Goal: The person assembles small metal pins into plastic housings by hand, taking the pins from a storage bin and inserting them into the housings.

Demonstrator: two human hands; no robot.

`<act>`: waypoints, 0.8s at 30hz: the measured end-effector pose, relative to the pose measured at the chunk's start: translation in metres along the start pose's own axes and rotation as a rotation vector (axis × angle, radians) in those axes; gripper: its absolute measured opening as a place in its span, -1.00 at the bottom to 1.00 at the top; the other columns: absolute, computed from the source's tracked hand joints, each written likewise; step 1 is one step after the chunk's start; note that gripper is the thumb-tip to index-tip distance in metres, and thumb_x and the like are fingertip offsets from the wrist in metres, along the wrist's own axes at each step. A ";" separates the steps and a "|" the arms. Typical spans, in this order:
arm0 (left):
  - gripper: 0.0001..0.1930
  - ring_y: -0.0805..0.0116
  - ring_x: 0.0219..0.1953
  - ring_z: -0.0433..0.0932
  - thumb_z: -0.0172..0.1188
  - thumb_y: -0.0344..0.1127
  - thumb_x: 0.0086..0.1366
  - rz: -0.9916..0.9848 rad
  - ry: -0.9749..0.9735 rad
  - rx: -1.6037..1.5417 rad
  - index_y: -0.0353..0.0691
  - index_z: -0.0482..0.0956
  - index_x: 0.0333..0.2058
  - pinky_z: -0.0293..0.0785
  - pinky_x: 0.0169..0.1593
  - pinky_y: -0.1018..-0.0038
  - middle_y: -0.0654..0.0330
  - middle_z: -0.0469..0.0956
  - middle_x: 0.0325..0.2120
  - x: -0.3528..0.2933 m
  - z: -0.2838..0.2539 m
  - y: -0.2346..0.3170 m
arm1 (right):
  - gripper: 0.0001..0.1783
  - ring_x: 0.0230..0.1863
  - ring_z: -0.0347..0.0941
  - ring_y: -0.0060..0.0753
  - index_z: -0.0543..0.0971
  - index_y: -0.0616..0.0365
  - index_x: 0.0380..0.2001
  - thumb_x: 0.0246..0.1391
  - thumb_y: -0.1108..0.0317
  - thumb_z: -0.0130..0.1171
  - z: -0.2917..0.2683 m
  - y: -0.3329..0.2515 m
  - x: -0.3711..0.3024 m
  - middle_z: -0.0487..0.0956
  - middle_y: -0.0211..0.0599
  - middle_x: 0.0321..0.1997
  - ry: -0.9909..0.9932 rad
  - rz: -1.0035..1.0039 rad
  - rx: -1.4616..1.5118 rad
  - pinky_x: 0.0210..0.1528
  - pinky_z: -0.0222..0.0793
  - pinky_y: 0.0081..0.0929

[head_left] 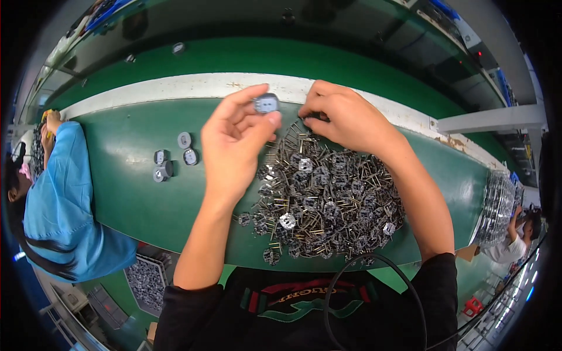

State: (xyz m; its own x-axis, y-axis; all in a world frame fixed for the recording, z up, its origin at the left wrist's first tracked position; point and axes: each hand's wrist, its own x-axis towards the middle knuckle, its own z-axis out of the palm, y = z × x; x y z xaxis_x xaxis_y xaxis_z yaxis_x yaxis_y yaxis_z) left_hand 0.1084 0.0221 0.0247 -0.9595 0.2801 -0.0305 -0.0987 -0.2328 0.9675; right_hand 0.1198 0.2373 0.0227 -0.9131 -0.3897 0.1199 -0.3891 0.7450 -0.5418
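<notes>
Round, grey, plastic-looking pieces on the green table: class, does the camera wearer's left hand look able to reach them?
Probably yes: only green tabletop lies between the left hand and the round grey pieces, though that hand holds another grey piece.

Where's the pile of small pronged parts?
Head view, just right of centre: the pile of pronged parts lies on the green tabletop, just below the right hand and right of the left hand.
</notes>
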 end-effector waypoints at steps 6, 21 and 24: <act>-0.59 0.61 -0.29 0.56 0.27 -0.65 0.21 -0.002 -0.067 -0.056 -0.38 0.50 0.06 0.49 -0.25 0.70 0.21 0.58 -0.23 -0.003 -0.002 -0.001 | -0.76 -0.18 0.49 -0.10 0.64 0.10 -0.17 0.05 0.36 0.27 -0.002 0.001 -0.005 0.51 -0.19 -0.28 -0.148 0.097 0.037 -0.12 0.42 -0.23; -0.55 0.41 -0.14 0.66 0.23 -0.72 0.17 -0.164 -0.286 -0.060 -0.36 0.54 0.07 0.60 -0.07 0.57 0.10 0.64 -0.21 -0.017 0.010 0.000 | -0.83 -0.55 0.52 -0.40 0.65 0.27 -0.39 -0.13 0.59 0.40 -0.003 -0.069 -0.040 0.59 -0.26 -0.50 0.621 -0.029 0.122 -0.51 0.42 -0.52; -0.54 0.41 -0.15 0.66 0.26 -0.70 0.16 -0.188 -0.319 -0.003 -0.35 0.56 0.06 0.61 -0.09 0.57 0.10 0.64 -0.19 -0.023 0.015 -0.001 | -0.84 -0.56 0.52 -0.33 0.64 0.26 -0.40 -0.13 0.60 0.38 0.003 -0.068 -0.044 0.56 -0.26 -0.51 0.611 0.006 0.054 -0.53 0.43 -0.47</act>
State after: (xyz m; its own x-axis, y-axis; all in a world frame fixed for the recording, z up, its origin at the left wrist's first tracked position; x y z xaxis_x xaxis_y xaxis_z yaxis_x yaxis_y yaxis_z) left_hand 0.1340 0.0300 0.0283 -0.7939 0.5945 -0.1277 -0.2670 -0.1521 0.9516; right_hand 0.1871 0.2023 0.0520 -0.8265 0.0071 0.5630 -0.3913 0.7116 -0.5835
